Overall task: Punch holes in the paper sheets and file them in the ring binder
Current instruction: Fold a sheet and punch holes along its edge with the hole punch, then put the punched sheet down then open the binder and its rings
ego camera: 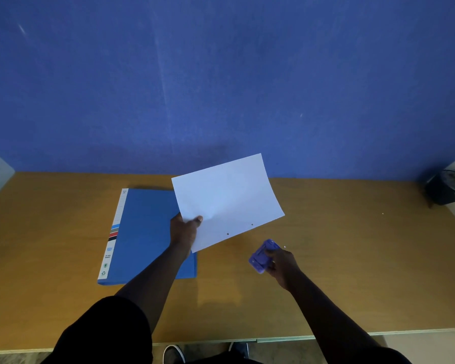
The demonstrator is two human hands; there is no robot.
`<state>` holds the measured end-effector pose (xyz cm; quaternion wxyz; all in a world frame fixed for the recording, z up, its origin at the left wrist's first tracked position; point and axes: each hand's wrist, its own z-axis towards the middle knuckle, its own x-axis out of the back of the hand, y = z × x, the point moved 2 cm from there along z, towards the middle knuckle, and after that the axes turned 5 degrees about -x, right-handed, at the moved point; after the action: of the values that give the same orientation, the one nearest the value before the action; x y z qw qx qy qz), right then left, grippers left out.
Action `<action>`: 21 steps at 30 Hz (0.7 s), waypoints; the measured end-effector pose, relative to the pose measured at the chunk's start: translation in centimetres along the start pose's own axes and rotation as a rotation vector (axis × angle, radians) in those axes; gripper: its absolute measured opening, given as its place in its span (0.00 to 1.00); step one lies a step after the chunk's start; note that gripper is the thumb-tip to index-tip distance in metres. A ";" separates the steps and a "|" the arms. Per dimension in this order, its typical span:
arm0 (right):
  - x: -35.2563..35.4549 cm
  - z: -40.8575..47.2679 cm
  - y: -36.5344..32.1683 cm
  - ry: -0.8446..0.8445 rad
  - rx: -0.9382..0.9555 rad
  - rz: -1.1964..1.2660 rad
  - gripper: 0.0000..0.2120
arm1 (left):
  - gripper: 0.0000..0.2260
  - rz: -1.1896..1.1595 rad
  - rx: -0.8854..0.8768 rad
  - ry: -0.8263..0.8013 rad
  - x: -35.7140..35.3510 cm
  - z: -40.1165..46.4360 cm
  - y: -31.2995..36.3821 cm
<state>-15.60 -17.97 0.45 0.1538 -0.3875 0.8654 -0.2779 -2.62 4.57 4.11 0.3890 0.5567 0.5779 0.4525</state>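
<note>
My left hand (183, 230) pinches a white paper sheet (226, 200) by its near left corner and holds it above the desk. Two punched holes show along the sheet's near edge. The sheet's left part hangs over a closed blue ring binder (142, 232) that lies flat on the desk, spine to the left. My right hand (281, 264) grips a small purple hole punch (262, 256) resting on the desk, just right of and below the sheet.
The wooden desk (352, 258) ends at a blue partition wall behind. A dark object (447, 187) sits at the far right corner. A few tiny paper dots lie near the punch and further right. Shoes show below the desk's front edge.
</note>
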 end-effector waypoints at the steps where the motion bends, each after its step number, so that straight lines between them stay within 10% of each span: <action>1: 0.8 0.3 0.0 0.040 0.007 -0.046 0.04 | 0.10 0.019 -0.001 -0.004 0.0 0.0 0.0; 21: 6.5 6.3 -2.6 0.315 0.234 -0.996 0.14 | 0.11 0.151 -0.063 -0.064 -0.9 -0.2 0.0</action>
<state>-15.30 -26.60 -3.39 -0.0865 -0.6852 0.5524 -0.4668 -2.76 3.62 4.09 0.3894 0.6004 0.5071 0.4804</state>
